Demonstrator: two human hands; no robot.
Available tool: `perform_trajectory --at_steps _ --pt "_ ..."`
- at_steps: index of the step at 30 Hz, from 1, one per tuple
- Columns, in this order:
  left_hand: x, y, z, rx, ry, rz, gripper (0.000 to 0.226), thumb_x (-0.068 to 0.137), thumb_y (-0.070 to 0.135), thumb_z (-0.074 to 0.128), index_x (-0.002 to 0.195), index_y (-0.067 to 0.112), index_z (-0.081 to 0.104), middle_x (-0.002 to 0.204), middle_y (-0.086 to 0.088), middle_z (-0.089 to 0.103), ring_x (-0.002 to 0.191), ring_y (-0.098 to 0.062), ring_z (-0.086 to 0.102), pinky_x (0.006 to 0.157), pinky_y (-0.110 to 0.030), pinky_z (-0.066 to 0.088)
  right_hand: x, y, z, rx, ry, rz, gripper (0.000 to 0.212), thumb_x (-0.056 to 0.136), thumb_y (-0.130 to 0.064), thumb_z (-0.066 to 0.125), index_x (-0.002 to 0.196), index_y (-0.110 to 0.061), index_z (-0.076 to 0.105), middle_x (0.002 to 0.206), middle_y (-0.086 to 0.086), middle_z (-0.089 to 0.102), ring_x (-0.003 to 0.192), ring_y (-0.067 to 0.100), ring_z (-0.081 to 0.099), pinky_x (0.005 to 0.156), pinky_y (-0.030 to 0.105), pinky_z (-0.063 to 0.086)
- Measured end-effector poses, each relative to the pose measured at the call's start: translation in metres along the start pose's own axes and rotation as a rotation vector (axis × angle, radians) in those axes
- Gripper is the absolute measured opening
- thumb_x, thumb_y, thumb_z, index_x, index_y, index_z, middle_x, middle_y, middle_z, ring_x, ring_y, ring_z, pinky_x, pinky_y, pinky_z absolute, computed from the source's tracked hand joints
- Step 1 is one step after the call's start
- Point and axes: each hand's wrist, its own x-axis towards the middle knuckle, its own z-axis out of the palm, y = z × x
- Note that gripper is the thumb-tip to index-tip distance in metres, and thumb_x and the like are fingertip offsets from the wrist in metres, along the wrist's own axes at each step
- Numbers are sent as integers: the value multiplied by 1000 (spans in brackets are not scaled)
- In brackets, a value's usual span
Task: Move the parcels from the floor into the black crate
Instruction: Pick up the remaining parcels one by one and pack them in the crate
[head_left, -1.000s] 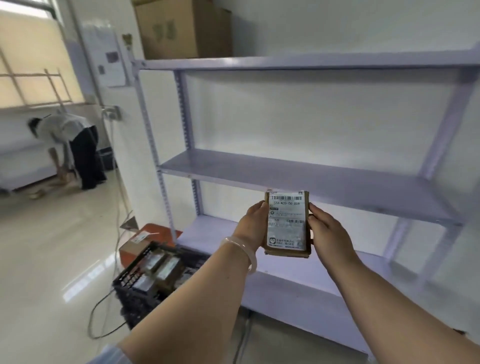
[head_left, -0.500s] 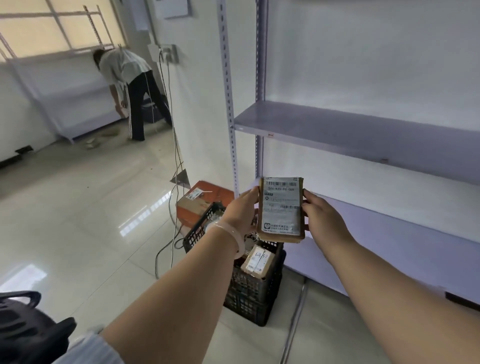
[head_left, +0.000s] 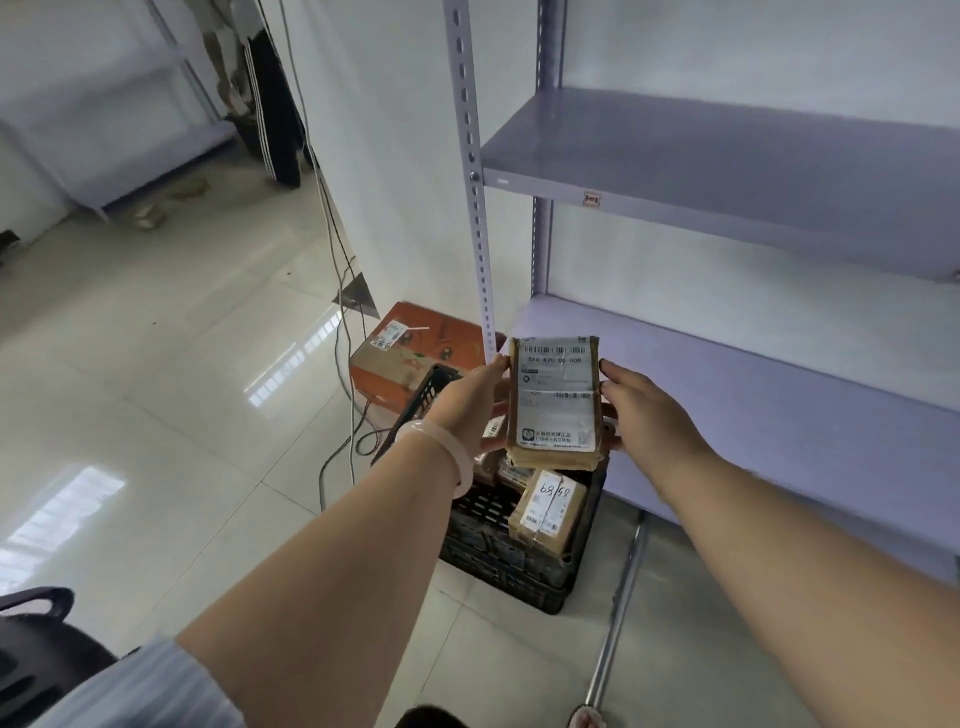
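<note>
While you hold it: the flat parcel (head_left: 554, 402) sits at centre frame, label facing you, directly above the black crate (head_left: 511, 564).
Left hand: your left hand (head_left: 475, 410) grips the parcel's left edge, fingers curled behind it.
Right hand: your right hand (head_left: 641, 415) presses the right edge, fingers wrapped round the back.
Done so far: the crate, low in the middle of the frame, already holds several parcels; the marked box (head_left: 545, 512) leans against its right wall.
Left to do: judging by this, you have only to lower and release this one. An orange carton (head_left: 415, 353) stands on the floor just behind the crate; whether it belongs to the job, you cannot tell.
</note>
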Motion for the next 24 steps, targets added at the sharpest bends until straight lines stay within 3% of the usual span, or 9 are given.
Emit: perform_trajectory --at_steps 3,5,8,11,14,16,19,21,24 --pt "32 -16 -18 -5 -57 -109 27 93 40 49 98 20 65 80 4 76 91 -19 67 68 -37 56 26 26 23 19 2 118 27 90 -32 45 109 -40 61 113 -3 65 104 20 61 94 47 49" --pt "58 -27 -31 40 -70 -192 30 93 43 46 100 19 65 83 2 75 89 -18 65 62 -34 52 42 47 42 -10 -17 202 26 89 -34 45 109 -39 62 109 -2 68 102 21 63 92 48 50" --pt "107 -44 -54 130 -85 -310 31 91 46 48 93 20 66 80 3 75 85 -17 68 61 -31 52 69 77 74 -37 25 339 42 88 -38 46 129 -35 50 116 -3 64 107 21 59 90 45 50" --pt "159 -66 -85 225 -105 -471 34 90 49 49 86 20 67 78 1 77 85 -19 70 72 -35 55 98 108 114 -35 64 477 36 91 -36 48 125 -33 56 107 -9 63 90 10 58 67 29 45" --pt "208 -94 -115 369 -120 -557 39 89 52 48 85 17 66 93 -4 75 91 -23 68 89 -41 53 121 145 154 -59 43 602 38 93 -34 46 130 -26 55 124 -4 59 109 17 54 90 34 44" --pt "236 -115 -127 446 -118 -547 40 92 49 45 92 14 64 98 -4 71 86 -21 66 84 -39 53 138 168 172 -103 39 674 40 94 -35 43 131 -22 54 135 1 54 123 24 47 102 37 37" --pt "266 -139 -133 503 -80 -552 32 95 33 45 106 9 62 75 -2 58 61 -14 53 59 -28 45 160 197 187 -128 72 777 39 94 -37 42 126 -22 57 132 4 55 121 26 48 96 34 37" --pt "285 -155 -132 577 -112 -516 18 93 21 47 98 11 61 75 -3 59 69 -18 57 64 -27 45 175 214 190 -111 99 807 35 94 -36 42 120 -21 60 120 5 57 111 24 49 92 34 38" --pt "313 -178 -128 607 -168 -520 23 92 21 49 107 22 66 87 1 70 81 -17 65 78 -29 52 198 238 193 -101 102 810 25 96 -30 39 101 -18 60 107 6 54 100 23 49 96 37 41"
